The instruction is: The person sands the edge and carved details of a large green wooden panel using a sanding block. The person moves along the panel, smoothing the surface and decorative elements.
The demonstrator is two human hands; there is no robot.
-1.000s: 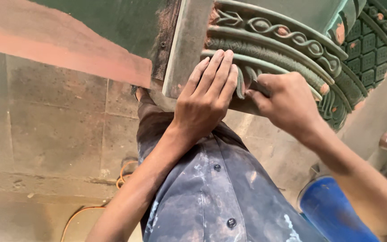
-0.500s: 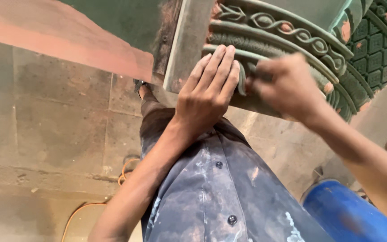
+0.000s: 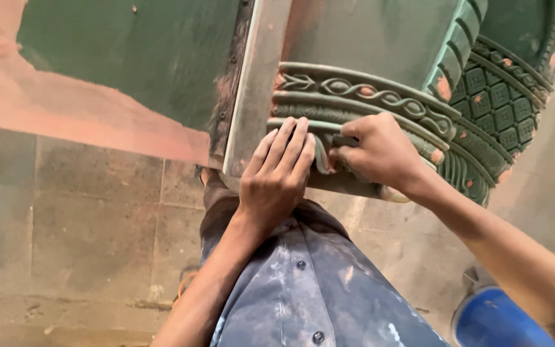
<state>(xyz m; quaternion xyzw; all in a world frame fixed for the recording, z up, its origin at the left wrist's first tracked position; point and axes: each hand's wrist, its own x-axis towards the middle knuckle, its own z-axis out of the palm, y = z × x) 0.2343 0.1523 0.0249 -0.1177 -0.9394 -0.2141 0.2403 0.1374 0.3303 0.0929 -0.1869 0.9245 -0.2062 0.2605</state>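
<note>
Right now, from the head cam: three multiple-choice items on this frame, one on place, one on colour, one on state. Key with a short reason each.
1. Where does the left hand lie?
A. flat on the lowest moulded band of the green carved column
B. on the blue container
C. on the paved floor

2. What colour is the container at lower right?
A. red
B. blue
C. yellow

3. How is the right hand set?
A. open, palm up
B. hanging free of the column
C. closed on a small dark piece pressed to the moulding

Key: 1 A, its fingers are spread along the band beside the grey upright strip. 2 B, its rim and body show blue. 3 C, the fingers curl round the piece against the relief; what the piece is cannot be told.
</note>
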